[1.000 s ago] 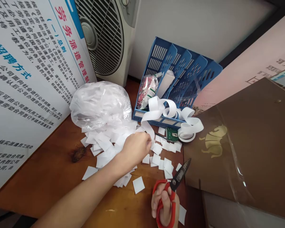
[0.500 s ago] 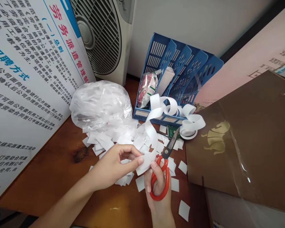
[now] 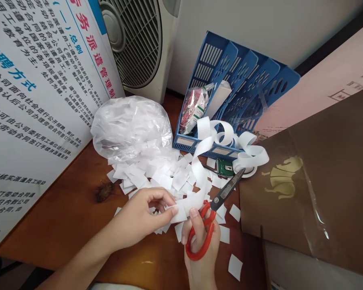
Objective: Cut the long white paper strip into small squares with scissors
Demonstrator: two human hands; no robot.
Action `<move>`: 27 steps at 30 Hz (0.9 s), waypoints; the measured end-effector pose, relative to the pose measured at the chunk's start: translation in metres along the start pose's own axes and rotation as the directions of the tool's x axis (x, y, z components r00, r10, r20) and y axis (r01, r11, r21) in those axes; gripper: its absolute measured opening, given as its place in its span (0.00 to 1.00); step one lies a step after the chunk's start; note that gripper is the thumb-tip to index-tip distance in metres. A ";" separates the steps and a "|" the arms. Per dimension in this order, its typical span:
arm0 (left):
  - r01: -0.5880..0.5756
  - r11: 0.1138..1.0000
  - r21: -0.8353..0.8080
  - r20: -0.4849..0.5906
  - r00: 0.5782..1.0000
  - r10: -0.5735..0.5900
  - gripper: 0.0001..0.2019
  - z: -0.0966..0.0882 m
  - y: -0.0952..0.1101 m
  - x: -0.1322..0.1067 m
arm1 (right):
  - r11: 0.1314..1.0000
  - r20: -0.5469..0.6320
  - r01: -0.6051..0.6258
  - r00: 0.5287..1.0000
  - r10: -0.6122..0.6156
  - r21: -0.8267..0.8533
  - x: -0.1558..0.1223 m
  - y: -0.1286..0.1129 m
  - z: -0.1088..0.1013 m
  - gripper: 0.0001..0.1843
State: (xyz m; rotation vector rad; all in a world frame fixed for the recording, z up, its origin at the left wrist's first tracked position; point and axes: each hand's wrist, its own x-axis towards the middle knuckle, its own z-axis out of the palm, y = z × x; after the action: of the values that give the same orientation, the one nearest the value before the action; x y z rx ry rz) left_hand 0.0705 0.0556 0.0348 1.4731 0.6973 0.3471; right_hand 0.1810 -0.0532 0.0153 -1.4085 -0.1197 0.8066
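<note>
Brown wooden desk (image 3: 63, 225) fills the lower view, strewn with cut white paper squares (image 3: 157, 177). Over its near edge, the end of a long white paper strip (image 3: 199, 169) is pinched between thumb and fingers of the left hand (image 3: 139, 219). Red-handled scissors (image 3: 211, 209) are gripped by the right hand (image 3: 199, 245) just beside it, the fingers closed through the loops and the dark blades shut, pointing up and to the right. The strip is seen curling back to a roll (image 3: 245, 167) near a blue file rack (image 3: 230, 88). A clear plastic bag (image 3: 130, 127) of squares is set beside a printed board (image 3: 33, 100) and a fan (image 3: 139, 40).
</note>
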 end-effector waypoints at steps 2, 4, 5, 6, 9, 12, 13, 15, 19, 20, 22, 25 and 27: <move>-0.027 0.999 0.039 -0.059 0.998 0.029 0.08 0.005 0.001 0.001 | 1.000 -0.029 0.002 1.000 -0.003 -0.008 0.001 0.002 0.001 0.27; -0.037 0.999 0.036 -0.114 0.993 0.041 0.05 0.010 0.000 0.001 | 1.000 -0.042 -0.008 0.999 0.008 -0.014 0.002 0.004 0.001 0.28; -0.035 0.999 0.004 -0.146 0.989 0.035 0.03 0.012 -0.002 0.001 | 1.000 -0.036 -0.008 0.999 0.008 -0.014 0.003 0.005 0.001 0.28; -0.024 0.998 -0.050 -0.175 0.984 0.015 0.05 0.015 -0.004 0.001 | 1.000 -0.024 -0.002 1.000 0.002 -0.009 0.004 0.006 0.001 0.27; 0.049 0.959 -0.277 -0.177 0.979 -0.101 0.18 0.021 -0.012 0.002 | 0.999 0.017 0.042 0.999 -0.042 -0.003 0.006 0.007 0.000 0.24; 0.118 0.896 -0.427 -0.101 0.979 -0.177 0.17 0.025 -0.019 0.003 | 0.996 0.036 0.081 0.996 -0.080 -0.024 0.006 0.006 -0.001 0.21; 0.118 0.886 -0.448 -0.101 0.978 -0.182 0.15 0.026 -0.019 0.003 | 0.996 0.039 0.088 0.995 -0.087 -0.030 0.006 0.006 -0.002 0.21; 0.110 0.881 -0.460 -0.109 0.978 -0.179 0.14 0.025 -0.019 0.003 | 0.995 0.039 0.095 0.995 -0.093 -0.037 0.006 0.006 -0.002 0.20; 0.134 0.887 -0.442 -0.071 0.980 -0.184 0.14 0.022 -0.016 0.000 | 0.992 0.004 0.118 0.993 -0.118 -0.042 0.003 0.006 0.000 0.18; 0.140 0.890 -0.435 -0.062 0.981 -0.185 0.14 0.022 -0.015 -0.001 | 0.991 -0.008 0.127 0.992 -0.127 -0.039 0.003 0.006 0.001 0.18; 0.141 0.896 -0.422 -0.055 0.982 -0.181 0.14 0.021 -0.015 -0.002 | 0.990 -0.028 0.134 0.990 -0.135 -0.037 0.002 0.006 0.004 0.18; 0.142 0.902 -0.409 -0.076 0.979 -0.189 0.14 0.021 -0.015 -0.002 | 0.993 -0.066 0.115 0.991 -0.117 -0.039 0.005 0.007 0.003 0.21; 0.141 0.905 -0.401 -0.099 0.976 -0.195 0.14 0.020 -0.017 0.000 | 0.994 -0.077 0.100 0.992 -0.103 -0.042 0.009 0.009 -0.007 0.25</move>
State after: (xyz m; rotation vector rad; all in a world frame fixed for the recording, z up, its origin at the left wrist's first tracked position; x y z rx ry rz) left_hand 0.0789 0.0383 0.0174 1.0059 0.8072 0.4301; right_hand 0.1869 -0.0545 0.0024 -1.4562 -0.1454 0.6663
